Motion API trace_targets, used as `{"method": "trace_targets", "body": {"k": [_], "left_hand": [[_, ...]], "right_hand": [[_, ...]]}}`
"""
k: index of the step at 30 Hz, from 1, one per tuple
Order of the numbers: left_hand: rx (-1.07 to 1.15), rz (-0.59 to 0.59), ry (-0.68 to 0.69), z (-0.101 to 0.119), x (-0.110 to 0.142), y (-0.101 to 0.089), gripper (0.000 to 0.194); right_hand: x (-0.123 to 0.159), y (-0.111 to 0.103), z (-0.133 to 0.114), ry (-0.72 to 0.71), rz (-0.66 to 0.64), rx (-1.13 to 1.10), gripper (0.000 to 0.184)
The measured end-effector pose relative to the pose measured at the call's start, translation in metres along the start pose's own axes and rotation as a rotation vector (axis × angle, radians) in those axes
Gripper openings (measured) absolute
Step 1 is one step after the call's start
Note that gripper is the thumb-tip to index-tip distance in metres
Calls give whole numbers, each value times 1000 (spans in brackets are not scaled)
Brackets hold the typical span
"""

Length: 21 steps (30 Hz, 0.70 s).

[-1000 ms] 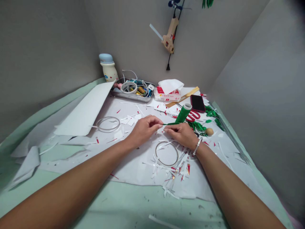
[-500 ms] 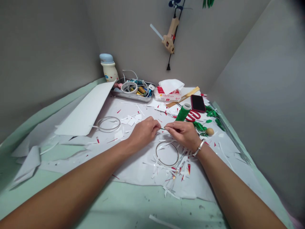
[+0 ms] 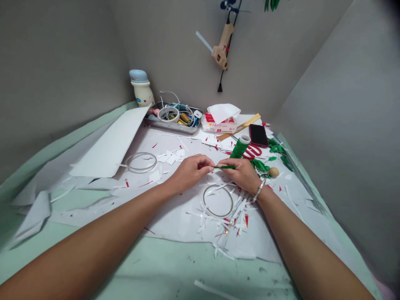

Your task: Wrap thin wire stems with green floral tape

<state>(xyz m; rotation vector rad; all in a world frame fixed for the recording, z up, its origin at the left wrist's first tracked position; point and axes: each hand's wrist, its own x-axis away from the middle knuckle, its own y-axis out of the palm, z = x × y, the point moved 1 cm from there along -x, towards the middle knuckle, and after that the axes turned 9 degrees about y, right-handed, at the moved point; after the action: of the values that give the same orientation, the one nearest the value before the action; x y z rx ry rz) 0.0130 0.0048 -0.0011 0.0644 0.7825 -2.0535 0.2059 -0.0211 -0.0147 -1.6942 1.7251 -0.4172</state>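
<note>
My left hand (image 3: pixel 190 170) and my right hand (image 3: pixel 241 173) meet at the middle of the paper-covered table. Both pinch a thin green stem (image 3: pixel 224 167) that runs between their fingertips. Just behind my right hand stands a green roll of tape (image 3: pixel 240 147). A metal ring (image 3: pixel 218 201) lies on the white paper right below my hands, among white and red paper scraps (image 3: pixel 231 225). My right wrist wears a silver bangle.
A second ring (image 3: pixel 140 162) lies to the left beside a large white sheet (image 3: pixel 109 143). At the back are a metal tray (image 3: pixel 175 118) of odds, a tissue pack (image 3: pixel 219 121), a phone (image 3: pixel 258 135), red scissors (image 3: pixel 252 151), green leaves (image 3: pixel 276 151), a small ball (image 3: pixel 273 171) and a bottle (image 3: pixel 141 88). A glue gun (image 3: pixel 221 49) hangs on the wall.
My hands stayed together over the ring. More of the green stem shows between my fingertips now than half a second ago, and my right hand shifted slightly toward the back.
</note>
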Motion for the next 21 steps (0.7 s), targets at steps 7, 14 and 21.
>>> {"method": "trace_targets", "body": {"k": [7, 14, 21], "left_hand": [[-184, 146, -41, -7, 0, -5, 15], [-401, -6, 76, -8, 5, 2, 14], [-145, -126, 131, 3, 6, 5, 12]], "right_hand": [[12, 13, -24, -203, -118, 169, 19], [15, 6, -28, -260, 64, 136, 19], [4, -1, -4, -8, 132, -97, 21]]}}
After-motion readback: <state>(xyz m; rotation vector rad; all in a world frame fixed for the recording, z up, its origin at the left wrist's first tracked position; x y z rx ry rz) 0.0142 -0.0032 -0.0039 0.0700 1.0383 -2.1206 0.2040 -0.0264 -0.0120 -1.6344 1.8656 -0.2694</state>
